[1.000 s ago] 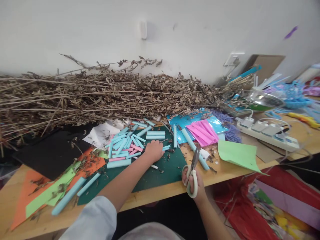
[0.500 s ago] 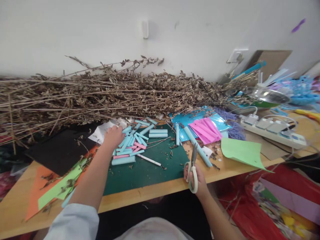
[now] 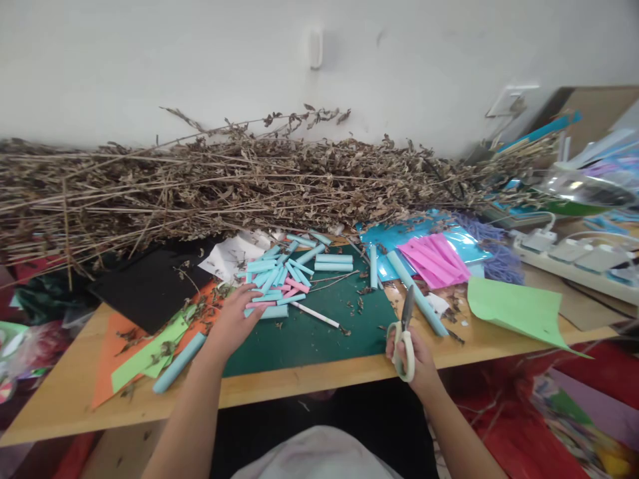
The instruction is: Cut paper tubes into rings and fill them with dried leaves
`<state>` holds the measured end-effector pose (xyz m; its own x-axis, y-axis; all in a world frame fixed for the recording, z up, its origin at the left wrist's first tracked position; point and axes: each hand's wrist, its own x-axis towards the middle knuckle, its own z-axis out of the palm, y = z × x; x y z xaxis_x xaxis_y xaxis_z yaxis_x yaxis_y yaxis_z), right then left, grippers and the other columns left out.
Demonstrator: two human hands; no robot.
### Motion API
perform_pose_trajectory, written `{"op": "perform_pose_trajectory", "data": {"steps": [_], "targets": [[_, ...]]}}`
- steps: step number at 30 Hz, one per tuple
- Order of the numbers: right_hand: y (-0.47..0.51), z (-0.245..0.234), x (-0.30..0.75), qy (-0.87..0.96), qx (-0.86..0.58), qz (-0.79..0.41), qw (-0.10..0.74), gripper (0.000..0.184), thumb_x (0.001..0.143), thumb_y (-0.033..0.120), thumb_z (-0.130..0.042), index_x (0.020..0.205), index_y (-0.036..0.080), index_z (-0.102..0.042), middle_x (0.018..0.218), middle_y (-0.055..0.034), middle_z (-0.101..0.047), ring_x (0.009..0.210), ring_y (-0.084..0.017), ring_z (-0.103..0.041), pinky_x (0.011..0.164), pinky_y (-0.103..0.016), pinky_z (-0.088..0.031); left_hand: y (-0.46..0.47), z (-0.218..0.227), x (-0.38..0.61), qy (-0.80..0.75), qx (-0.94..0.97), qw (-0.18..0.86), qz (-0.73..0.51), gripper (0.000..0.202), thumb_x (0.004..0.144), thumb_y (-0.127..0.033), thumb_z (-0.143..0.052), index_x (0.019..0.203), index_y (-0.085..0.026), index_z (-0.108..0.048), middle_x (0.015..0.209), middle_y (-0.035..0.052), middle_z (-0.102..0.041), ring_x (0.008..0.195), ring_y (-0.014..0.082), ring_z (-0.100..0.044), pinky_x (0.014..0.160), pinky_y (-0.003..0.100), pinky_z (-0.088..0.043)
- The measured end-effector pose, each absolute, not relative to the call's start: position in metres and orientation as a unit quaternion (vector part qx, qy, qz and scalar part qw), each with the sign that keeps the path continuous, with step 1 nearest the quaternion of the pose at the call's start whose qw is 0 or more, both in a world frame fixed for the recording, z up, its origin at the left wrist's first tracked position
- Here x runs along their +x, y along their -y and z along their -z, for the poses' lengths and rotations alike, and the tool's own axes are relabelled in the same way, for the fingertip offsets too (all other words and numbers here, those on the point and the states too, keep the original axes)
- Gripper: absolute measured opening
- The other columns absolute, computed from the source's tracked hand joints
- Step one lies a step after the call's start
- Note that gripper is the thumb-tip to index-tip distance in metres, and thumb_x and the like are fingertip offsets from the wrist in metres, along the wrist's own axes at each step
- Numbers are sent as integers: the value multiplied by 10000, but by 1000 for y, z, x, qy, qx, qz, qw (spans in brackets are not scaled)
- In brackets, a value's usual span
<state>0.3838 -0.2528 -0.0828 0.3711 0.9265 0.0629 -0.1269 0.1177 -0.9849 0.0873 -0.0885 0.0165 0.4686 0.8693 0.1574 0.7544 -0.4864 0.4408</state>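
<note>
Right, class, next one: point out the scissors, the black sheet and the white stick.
Scissors (image 3: 407,311): head view, on the blades.
Black sheet (image 3: 150,287): head view, on the middle of its surface.
White stick (image 3: 315,315): head view, midway along its length.

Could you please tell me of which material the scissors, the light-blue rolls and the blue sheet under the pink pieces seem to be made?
Scissors: grey blades with a slight sheen, likely metal; the smooth, pale handles look like plastic.
Light-blue rolls: matte, evenly coloured, perhaps paper or thin foam; I cannot tell which.
Blue sheet: glossy, probably plastic film, given its bright reflections.
</note>
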Motion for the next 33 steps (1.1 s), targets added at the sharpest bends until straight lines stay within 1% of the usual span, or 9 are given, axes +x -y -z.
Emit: {"op": "perform_pose_trajectory", "data": {"steps": [5, 9, 12, 16, 19, 23, 25, 28, 33], "targets": [[252, 81, 384, 386, -516, -403, 650, 211, 731, 391, -529, 832, 213, -473, 557, 20, -503, 473, -112, -416, 430, -235, -317, 81, -8, 102, -481, 866, 59, -123, 266, 761, -341, -440, 933, -185, -568, 1121, 90, -482, 1078, 239, -397, 906, 413, -326], [253, 80, 383, 381, -503, -413, 657, 244, 704, 415, -549, 837, 223, -479, 630, 3, -513, 521, -128, -448, 447, -246, -339, 87, -10, 115, -493, 867, 33, -68, 239, 713, -370, -510, 912, -253, -572, 1198, 60, -426, 1136, 275, -323, 887, 469, -304], [254, 78, 382, 380, -493, -412, 665, 287, 681, 468, -546, 824, 225, -489, 667, -11, -498, 538, -138, -453, 442, -256, -348, 94, -4, 111, -505, 862, 17, -49, 228, 684, -368, -549, 886, -267, -580, 1236, 55, -383, 1173, 294, -262, 906, 493, -254], [253, 75, 382, 379, -490, -405, 672, 325, 676, 513, -524, 827, 228, -488, 664, -5, -466, 511, -126, -425, 438, -259, -343, 103, 9, 99, -532, 846, -5, -39, 323, 697, -301, -544, 1019, -295, -531, 1273, 57, -336, 1188, 300, -232, 922, 507, -207], [252, 73, 383, 397, -487, -399, 668, 409, 631, 578, -525, 832, 223, -501, 679, -5, -459, 518, -126, -411, 455, -267, -348, 109, 14, 96, -530, 846, -32, -44, 345, 709, -285, -529, 1054, -285, -505, 1267, 66, -336, 1187, 299, -227, 919, 502, -207], [251, 76, 383, 398, -499, -395, 661, 341, 657, 504, -557, 845, 227, -500, 673, 1, -470, 519, -120, -425, 452, -252, -353, 114, 15, 102, -523, 849, -68, -45, 342, 732, -244, -489, 1073, -264, -486, 1236, 89, -358, 1123, 307, -300, 847, 483, -285], [252, 79, 383, 390, -513, -401, 651, 278, 678, 445, -568, 835, 226, -501, 634, 9, -480, 498, -115, -433, 427, -234, -342, 117, 14, 108, -523, 847, -82, -40, 326, 750, -219, -451, 1070, -271, -487, 1213, 92, -375, 1062, 306, -355, 787, 466, -324], [253, 82, 384, 384, -535, -398, 639, 256, 676, 429, -578, 794, 211, -511, 563, 19, -479, 458, -109, -425, 397, -223, -326, 120, 12, 115, -534, 841, -86, -31, 281, 763, -214, -424, 1024, -267, -515, 1146, 100, -420, 986, 297, -403, 737, 440, -346], [254, 79, 383, 386, -537, -389, 641, 294, 644, 441, -601, 799, 206, -517, 587, 10, -500, 484, -118, -445, 419, -237, -353, 120, 12, 109, -482, 872, -20, -83, 272, 750, -195, -454, 1014, -242, -501, 1098, 83, -478, 1014, 268, -411, 801, 432, -339]]}}
